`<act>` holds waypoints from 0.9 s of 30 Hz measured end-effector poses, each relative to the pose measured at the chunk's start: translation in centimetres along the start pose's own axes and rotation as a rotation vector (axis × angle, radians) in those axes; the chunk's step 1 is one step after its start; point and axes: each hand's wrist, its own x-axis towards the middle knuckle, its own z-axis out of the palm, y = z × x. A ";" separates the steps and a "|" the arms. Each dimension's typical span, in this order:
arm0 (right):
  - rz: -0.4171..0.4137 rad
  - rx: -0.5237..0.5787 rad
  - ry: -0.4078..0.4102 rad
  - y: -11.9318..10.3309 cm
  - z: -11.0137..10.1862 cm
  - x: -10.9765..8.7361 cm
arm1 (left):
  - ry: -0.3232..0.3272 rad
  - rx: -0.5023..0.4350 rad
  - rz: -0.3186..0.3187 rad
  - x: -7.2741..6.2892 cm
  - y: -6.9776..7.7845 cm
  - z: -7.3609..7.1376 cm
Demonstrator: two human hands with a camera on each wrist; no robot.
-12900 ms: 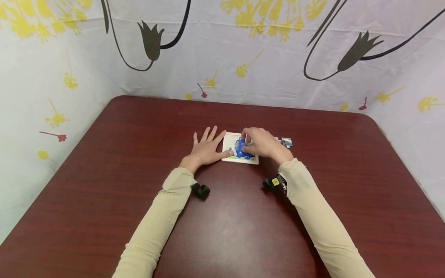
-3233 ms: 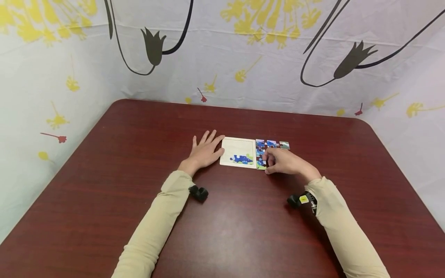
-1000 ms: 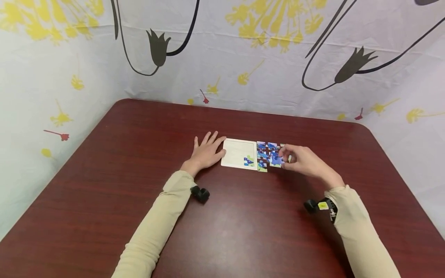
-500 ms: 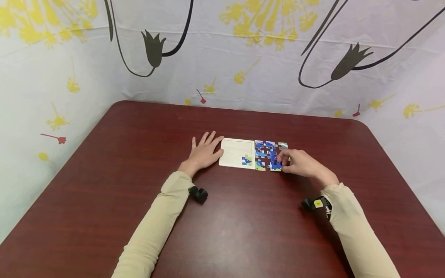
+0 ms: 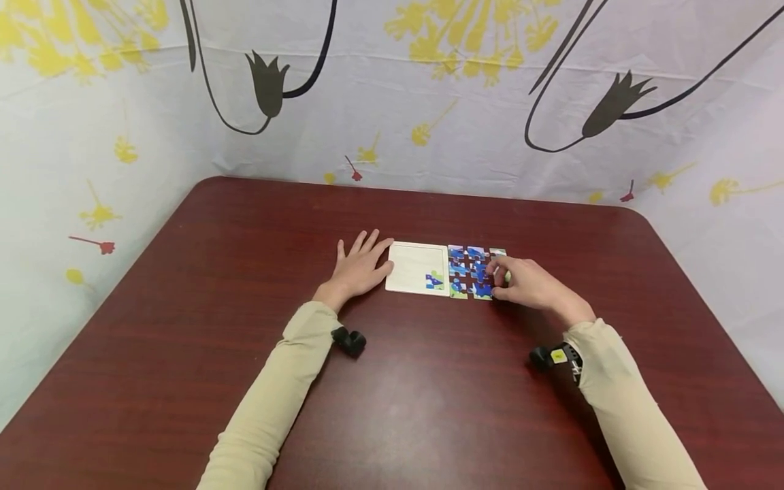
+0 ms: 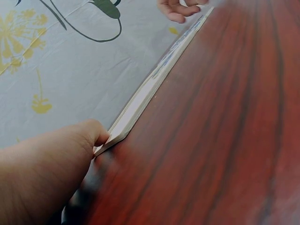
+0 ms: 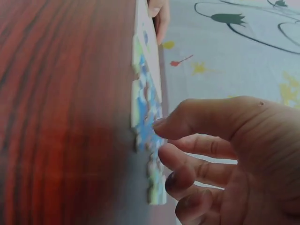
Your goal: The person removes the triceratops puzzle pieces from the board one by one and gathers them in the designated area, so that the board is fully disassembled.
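My left hand (image 5: pixel 356 274) lies flat with spread fingers at the left edge of a pale wooden puzzle tray (image 5: pixel 409 269); its thumb touches the rim in the left wrist view. One blue-and-green puzzle piece (image 5: pixel 435 280) sits in the tray's lower right corner. Right of the tray, several puzzle pieces (image 5: pixel 457 270) lie in rows. My right hand (image 5: pixel 531 286) hovers at the right side of these rows, next to a blue piece (image 5: pixel 482 291) at the bottom. Its thumb and fingers are bent but apart, with nothing visible between them. It partly hides the rightmost pieces.
Everything lies on a dark red wooden table (image 5: pixel 392 408) with rounded far corners. A white cloth (image 5: pixel 343 102) with flower prints hangs behind and beside it. Each wrist wears a small black camera, such as the left one (image 5: pixel 349 341).
The tray has lost its pieces one after another to the rows at right, leaving one. Most recently, my right hand set a blue piece in the bottom row and let go. The left hand stayed.
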 end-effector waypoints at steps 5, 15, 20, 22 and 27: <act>-0.071 -0.045 0.053 -1.8 0.3 1.0 | -0.001 -0.002 0.006 0.0 0.1 -0.1; -0.162 -0.118 -0.011 -5.1 2.6 4.6 | 0.001 0.007 0.001 -0.1 0.0 0.3; -0.115 -0.095 -0.004 -5.4 2.9 4.7 | 0.008 0.007 0.005 -0.1 0.1 0.2; -0.112 -0.087 0.003 -5.4 2.9 4.7 | 0.008 0.012 0.006 0.0 0.0 0.2; -0.116 -0.078 0.024 -5.4 3.0 4.8 | 0.006 0.010 0.005 -0.1 0.0 0.2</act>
